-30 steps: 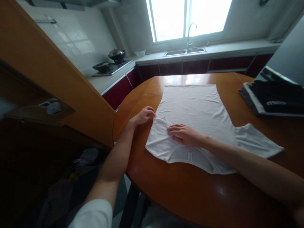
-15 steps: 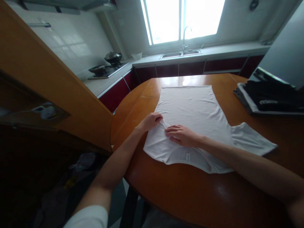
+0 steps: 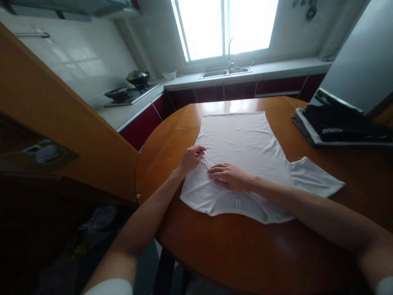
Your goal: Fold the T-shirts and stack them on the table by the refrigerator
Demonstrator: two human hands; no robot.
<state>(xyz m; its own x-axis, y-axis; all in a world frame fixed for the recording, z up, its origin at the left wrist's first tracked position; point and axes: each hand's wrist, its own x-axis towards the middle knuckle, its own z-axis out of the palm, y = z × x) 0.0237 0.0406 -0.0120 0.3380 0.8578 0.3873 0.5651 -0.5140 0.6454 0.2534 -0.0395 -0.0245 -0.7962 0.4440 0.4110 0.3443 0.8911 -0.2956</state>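
Observation:
A white T-shirt [image 3: 236, 139] lies spread on the wooden table [image 3: 211, 246], its neckline towards me and its hem at the far side. One short sleeve sticks out on the right; the left sleeve is not visible, and that side ends in a folded edge. My left hand [image 3: 193, 159] rests at the shirt's left edge, fingers loosely bent with a gap between thumb and fingers, no cloth pinched. Palm down on the cloth above the neckline, my right hand [image 3: 229, 176] is open with its fingers stretched out.
Folded dark and white clothes [image 3: 340, 123] are stacked at the table's right side. An orange wooden panel [image 3: 101, 151] stands close on the left. Beyond the table are a stove with pans [image 3: 138, 78], a counter and a sink [image 3: 225, 73] under the window.
My left hand has loosened its pinch on the shirt's left edge, its fingers now apart. My right hand stays flat on the cloth. The whole view has shifted slightly to the right.

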